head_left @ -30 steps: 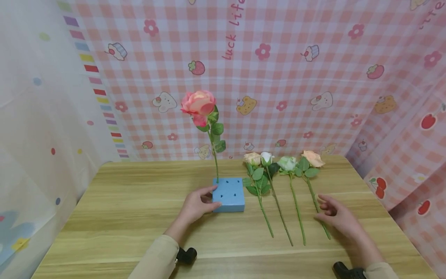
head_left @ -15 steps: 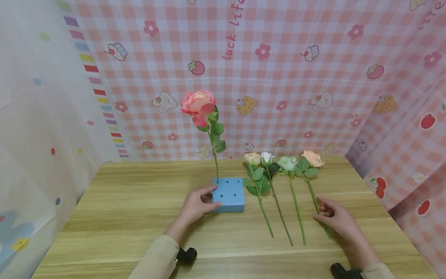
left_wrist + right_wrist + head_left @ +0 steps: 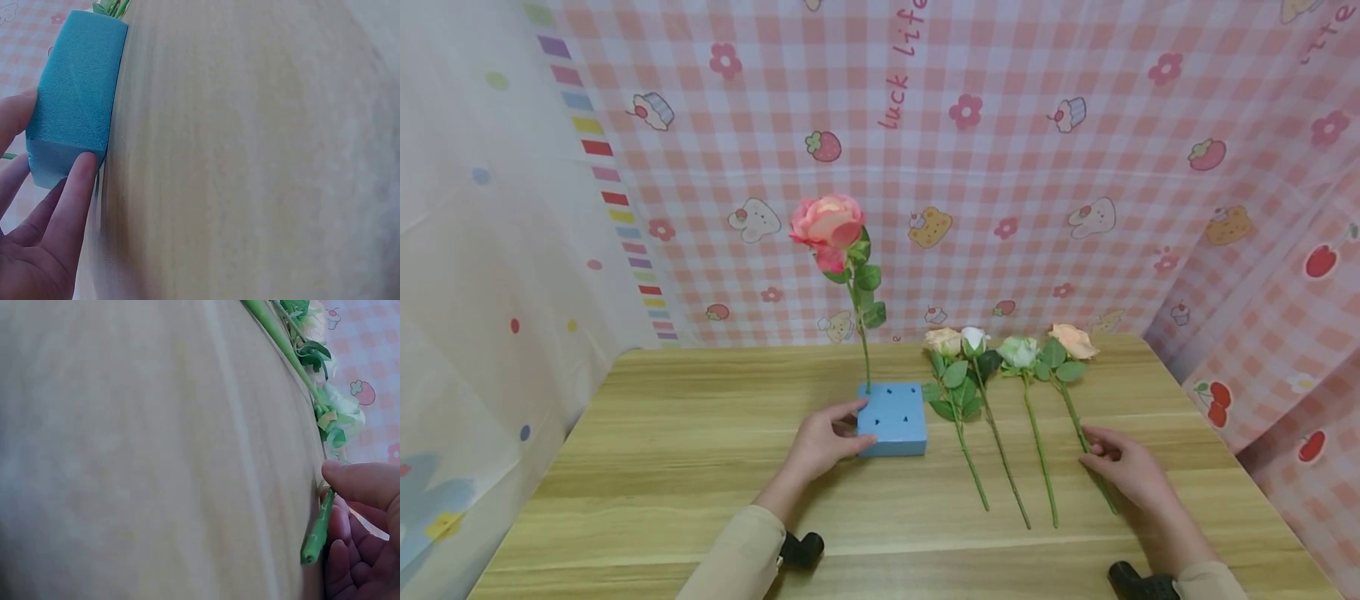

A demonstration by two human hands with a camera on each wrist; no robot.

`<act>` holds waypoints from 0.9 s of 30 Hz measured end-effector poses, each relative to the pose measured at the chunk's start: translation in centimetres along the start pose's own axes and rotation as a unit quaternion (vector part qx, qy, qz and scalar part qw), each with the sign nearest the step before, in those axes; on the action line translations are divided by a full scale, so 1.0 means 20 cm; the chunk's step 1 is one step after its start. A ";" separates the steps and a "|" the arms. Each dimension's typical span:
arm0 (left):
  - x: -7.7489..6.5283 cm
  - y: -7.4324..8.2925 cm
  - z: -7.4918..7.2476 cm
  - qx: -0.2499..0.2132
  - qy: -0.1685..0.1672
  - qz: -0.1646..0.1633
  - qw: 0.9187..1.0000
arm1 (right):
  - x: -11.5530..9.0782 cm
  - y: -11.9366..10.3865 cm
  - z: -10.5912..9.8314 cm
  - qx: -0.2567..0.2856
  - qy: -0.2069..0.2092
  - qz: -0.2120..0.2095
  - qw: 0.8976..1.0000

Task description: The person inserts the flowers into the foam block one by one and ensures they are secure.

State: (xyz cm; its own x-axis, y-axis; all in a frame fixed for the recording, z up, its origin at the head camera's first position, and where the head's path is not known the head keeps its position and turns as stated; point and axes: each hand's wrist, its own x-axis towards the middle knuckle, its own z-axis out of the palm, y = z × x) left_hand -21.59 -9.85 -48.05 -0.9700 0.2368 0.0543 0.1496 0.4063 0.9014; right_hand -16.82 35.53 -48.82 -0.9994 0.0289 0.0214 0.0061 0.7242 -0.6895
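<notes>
My left hand (image 3: 822, 442) grips the left side of a light-blue foam block (image 3: 901, 437), thumb at the front corner and fingers at the back. Small holes dot the block's top. A pink rose (image 3: 827, 223) stands upright in its back left hole. On the right, my right hand (image 3: 1131, 471) pinches the stem of a peach rose (image 3: 1073, 340) that lies on the table. In the right wrist view, the green stem end (image 3: 317, 540) sticks out from between thumb and fingers.
Beside the block lie a cream rose (image 3: 943, 342), a white rose (image 3: 974, 341) and a pale green rose (image 3: 1019, 352), stems toward me on the wooden table (image 3: 685, 467). A checked cloth (image 3: 715, 183) hangs behind the table.
My right hand has closed its fingertips on the peach rose's stem, whose lower end has shifted slightly to the right. The left hand and block have stayed put.
</notes>
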 end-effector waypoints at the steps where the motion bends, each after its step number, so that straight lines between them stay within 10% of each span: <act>1: 0.00 0.00 0.00 0.001 -0.001 -0.001 1.000 | 0.00 0.00 0.00 0.005 -0.002 0.003 1.000; 27: 0.00 0.01 0.00 0.006 0.000 -0.008 1.000 | 0.01 -0.01 -0.09 0.167 -0.051 0.051 0.983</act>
State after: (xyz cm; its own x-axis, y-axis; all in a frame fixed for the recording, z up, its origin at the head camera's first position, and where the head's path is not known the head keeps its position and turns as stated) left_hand -21.54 -9.85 -47.86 -0.9723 0.2303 0.0405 0.1370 0.4208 0.8968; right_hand -17.05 36.66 -47.41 -0.9925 0.0076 -0.1220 0.1121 0.4542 -0.8838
